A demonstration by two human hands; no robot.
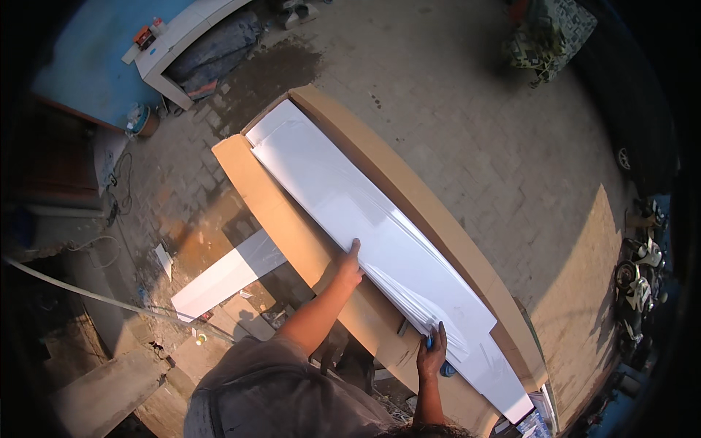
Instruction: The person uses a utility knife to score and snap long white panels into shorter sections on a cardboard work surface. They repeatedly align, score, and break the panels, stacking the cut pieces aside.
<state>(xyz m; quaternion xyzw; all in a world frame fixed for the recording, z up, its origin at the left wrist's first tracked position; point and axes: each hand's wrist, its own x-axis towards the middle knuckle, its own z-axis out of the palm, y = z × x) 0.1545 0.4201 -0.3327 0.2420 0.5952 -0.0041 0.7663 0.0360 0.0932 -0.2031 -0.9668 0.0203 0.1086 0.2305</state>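
A long stack of white panels (343, 197), wrapped in clear film, lies in an opened brown cardboard carton (409, 186) that runs from upper left to lower right. My left hand (349, 266) presses on the left edge of the stack, fingers together, thumb apart. My right hand (432, 355) is at the stack's near end, closed around a small blue tool (444, 369) whose tip touches the film. The film is wrinkled near that hand.
A separate white panel (226, 274) lies on the paved ground to the left. A white bench-like frame (175, 44) stands at the upper left by a blue wall. Parked motorbikes (639, 274) stand at the right. A pale hose (80, 292) crosses the lower left.
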